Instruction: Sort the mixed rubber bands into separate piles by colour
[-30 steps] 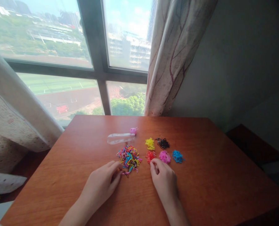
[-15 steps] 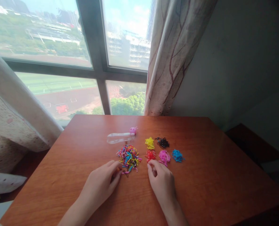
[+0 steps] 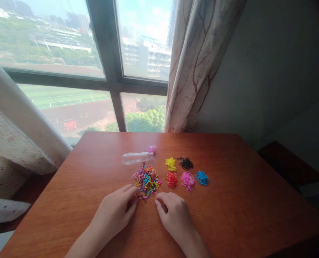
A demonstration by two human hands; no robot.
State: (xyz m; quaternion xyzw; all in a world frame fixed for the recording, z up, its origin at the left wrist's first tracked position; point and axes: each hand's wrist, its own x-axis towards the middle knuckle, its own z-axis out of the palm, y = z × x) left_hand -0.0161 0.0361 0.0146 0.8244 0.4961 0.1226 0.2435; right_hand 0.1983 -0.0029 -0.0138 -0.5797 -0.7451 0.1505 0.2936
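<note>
A mixed heap of small coloured rubber bands (image 3: 148,180) lies on the brown table between my hands. My left hand (image 3: 118,208) rests at the heap's lower left edge, thumb and fingers brought together; whatever the tips hold, if anything, is hidden. At the lower right edge my right hand (image 3: 174,215) pinches at a loose pink rubber band (image 3: 155,193), only partly visible by its fingertips. Sorted by colour, little piles sit to the right: red bands (image 3: 172,180), yellow bands (image 3: 170,163), black bands (image 3: 186,163), pink bands (image 3: 187,180) and blue bands (image 3: 202,177).
Behind the heap, a clear plastic bottle-shaped container (image 3: 136,158) lies on its side, with a pink cap or top (image 3: 152,149) by its right end. The wooden table (image 3: 242,200) reaches back to a window (image 3: 145,111) with curtains (image 3: 194,71) on both sides.
My right hand has moved left and towards me, from the red pile to the heap's lower right edge. My left hand has stayed almost still.
</note>
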